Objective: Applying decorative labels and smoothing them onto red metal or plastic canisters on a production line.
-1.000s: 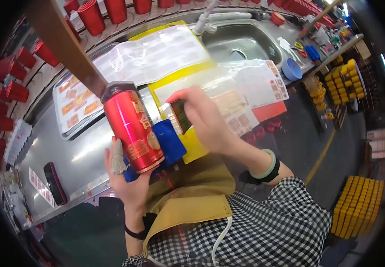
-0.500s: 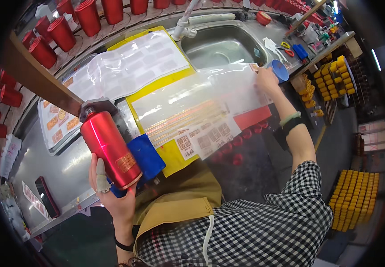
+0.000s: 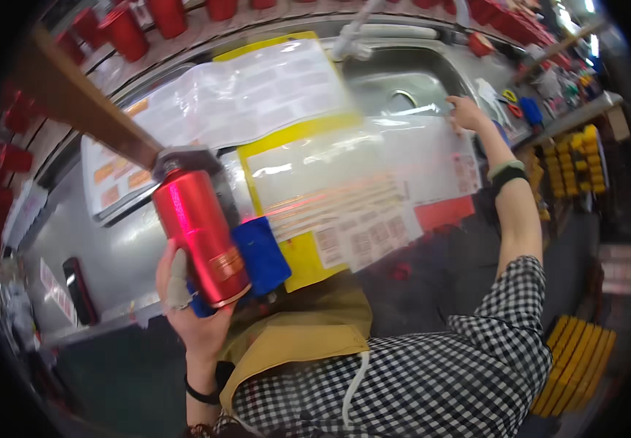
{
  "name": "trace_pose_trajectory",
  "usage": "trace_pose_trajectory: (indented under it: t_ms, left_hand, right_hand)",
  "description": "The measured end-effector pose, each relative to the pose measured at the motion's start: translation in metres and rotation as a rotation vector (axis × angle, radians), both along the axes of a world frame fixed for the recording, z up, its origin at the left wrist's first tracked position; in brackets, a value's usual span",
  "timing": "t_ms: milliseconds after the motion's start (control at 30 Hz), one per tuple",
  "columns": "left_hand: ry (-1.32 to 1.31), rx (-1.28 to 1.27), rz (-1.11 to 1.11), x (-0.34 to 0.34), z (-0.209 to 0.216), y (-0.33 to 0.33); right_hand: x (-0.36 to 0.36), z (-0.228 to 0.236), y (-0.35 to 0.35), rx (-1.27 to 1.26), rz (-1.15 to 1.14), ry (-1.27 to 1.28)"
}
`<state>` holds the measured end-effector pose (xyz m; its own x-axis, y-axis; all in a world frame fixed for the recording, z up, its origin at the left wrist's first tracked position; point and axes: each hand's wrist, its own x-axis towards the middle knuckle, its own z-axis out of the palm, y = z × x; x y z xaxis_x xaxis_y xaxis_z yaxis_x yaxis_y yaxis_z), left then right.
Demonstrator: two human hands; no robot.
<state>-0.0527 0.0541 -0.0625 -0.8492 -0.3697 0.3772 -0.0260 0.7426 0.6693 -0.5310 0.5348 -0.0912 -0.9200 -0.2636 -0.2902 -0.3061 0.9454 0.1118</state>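
A shiny red bottle (image 3: 202, 230) with a gold label near its base leans, its neck end at a dark bracket on a wooden beam (image 3: 100, 98). My left hand (image 3: 199, 328) supports it from the left and below, with a pale cover on one finger. A blue cloth (image 3: 261, 254) touches the bottle's right side. My right hand (image 3: 470, 117) is over the sink's near right edge, fingers bent together; blur hides what they may hold. Below it lies a clear plastic sheet (image 3: 330, 160) with gold strips. Small printed decals (image 3: 374, 237) lie along its near edge.
A steel sink (image 3: 410, 77) with a tap (image 3: 352, 44) stands behind the sheet. A white sheet of pale shapes (image 3: 257, 95) lies on yellow backing at the left. Red cups (image 3: 122, 33) line the back. Orange-handled scissors (image 3: 511, 104) and a dark phone (image 3: 80, 290) rest on the counter.
My right hand has lifted off the plastic sheet's far right corner, toward the sink. My left hand stays at the bottle. The whole view has shifted slightly.
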Motion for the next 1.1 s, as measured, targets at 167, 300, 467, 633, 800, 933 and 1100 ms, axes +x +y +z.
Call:
trace_pose_trajectory:
  t_ms: [167,300,467,633,800,933,1100]
  left_hand:
    - [0.002,0.024,-0.02,-0.007,-0.001,0.005]
    - [-0.016,0.215,0.059,-0.002,-0.002,0.014]
    - [-0.095,0.218,0.05,0.0,0.001,0.009]
    - [-0.128,0.179,-0.003,0.001,-0.001,0.0]
    - [-0.111,0.182,0.013,0.001,-0.009,-0.002]
    - [-0.106,0.281,0.014,-0.004,-0.012,0.005]
    - [-0.083,0.273,-0.005,-0.003,-0.012,0.003]
  right_hand:
    - [0.022,0.003,-0.046,-0.376,0.196,0.182]
    - [0.081,0.033,-0.168,-0.545,0.315,0.042]
    - [0.111,0.056,-0.259,-0.5,0.54,0.123]
    - [0.083,0.072,-0.249,-0.333,0.393,0.025]
    - [0.123,0.058,-0.188,-0.339,0.392,-0.365]
    - [0.183,0.058,-0.141,-0.295,0.252,-0.393]
    - [0.256,0.075,-0.105,-0.138,-0.225,-0.457]
